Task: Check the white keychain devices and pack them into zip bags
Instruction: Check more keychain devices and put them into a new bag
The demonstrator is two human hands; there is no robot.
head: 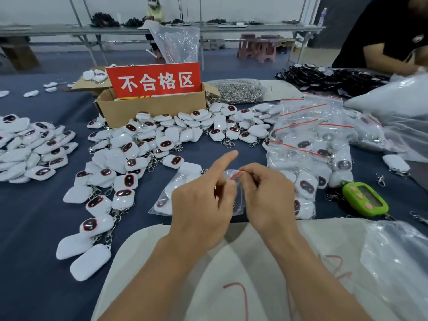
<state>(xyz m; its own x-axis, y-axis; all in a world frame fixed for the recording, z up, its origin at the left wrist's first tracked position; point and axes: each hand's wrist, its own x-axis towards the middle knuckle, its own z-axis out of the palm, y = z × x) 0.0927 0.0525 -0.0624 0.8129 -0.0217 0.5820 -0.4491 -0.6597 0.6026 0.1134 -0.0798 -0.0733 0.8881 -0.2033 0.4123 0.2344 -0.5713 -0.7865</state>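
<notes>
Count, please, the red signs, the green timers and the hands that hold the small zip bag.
Red sign: 1
Green timer: 1
Hands pinching the zip bag: 2, left hand and right hand
Total: 4

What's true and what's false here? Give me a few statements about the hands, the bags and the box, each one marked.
1. The left hand and the right hand both pinch one small clear zip bag with a red strip. True.
2. The sign standing in the cardboard box is green. False: it is red with white characters.
3. A green device with pink buttons lies to the right of the hands. True.
4. The white keychain devices sit sorted in trays. False: they lie in loose piles on the dark blue table.
</notes>
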